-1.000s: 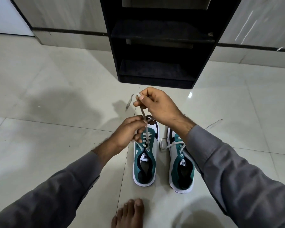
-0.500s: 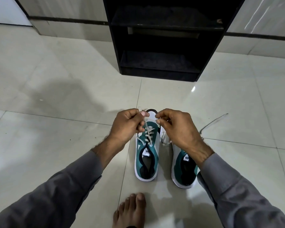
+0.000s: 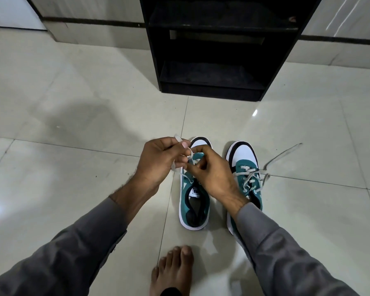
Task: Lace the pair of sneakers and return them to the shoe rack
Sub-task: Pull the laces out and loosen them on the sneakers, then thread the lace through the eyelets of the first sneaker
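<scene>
While the sneakers are stood side by side on the floor (image 3: 73, 124), a lace is worked.
The left sneaker's (image 3: 193, 201) lace (image 3: 175, 166) is pinched by both hands, left (image 3: 160, 161) and right (image 3: 212, 171); the right sneaker's (image 3: 247, 165) lace is left loose before the shoe rack (image 3: 212, 86).

The floor tiles (image 3: 77, 116) are looking glossy and smooth, throwing back light. The shoe rack (image 3: 218, 50) is showing matt black board, while the sneakers (image 3: 193, 201) are showing cloth-like teal uppers with flat woven laces (image 3: 267, 167).
</scene>
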